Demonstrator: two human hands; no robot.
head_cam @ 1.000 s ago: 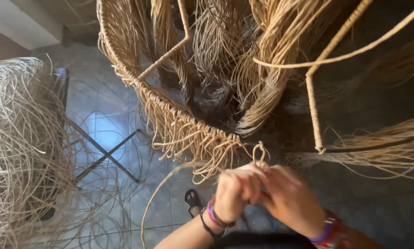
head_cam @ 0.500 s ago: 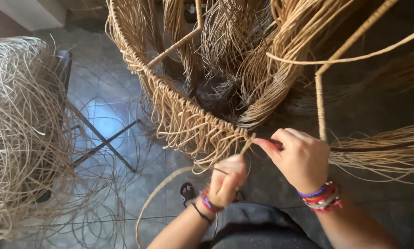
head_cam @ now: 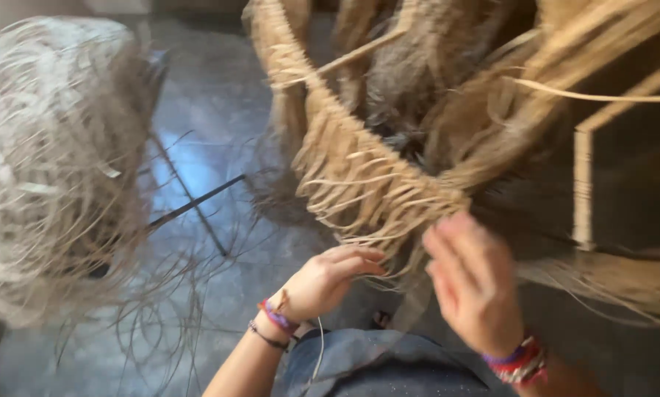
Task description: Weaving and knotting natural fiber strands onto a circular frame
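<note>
Just above the fingers of both hands, the woven rim [head_cam: 359, 158] hangs fringed; left hand [head_cam: 323, 283] loosely curled around loose strands [head_cam: 367, 242], right hand [head_cam: 477, 283] blurred, grip unclear.

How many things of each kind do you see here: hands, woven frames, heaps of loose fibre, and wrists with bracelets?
Hands: 2, left and right
Woven frames: 1
Fibre heaps: 1
Wrists with bracelets: 2
Total: 6

two hands [head_cam: 330, 283] (bare), one woven frame [head_cam: 359, 169] — one fibre bundle [head_cam: 43, 169]
</note>
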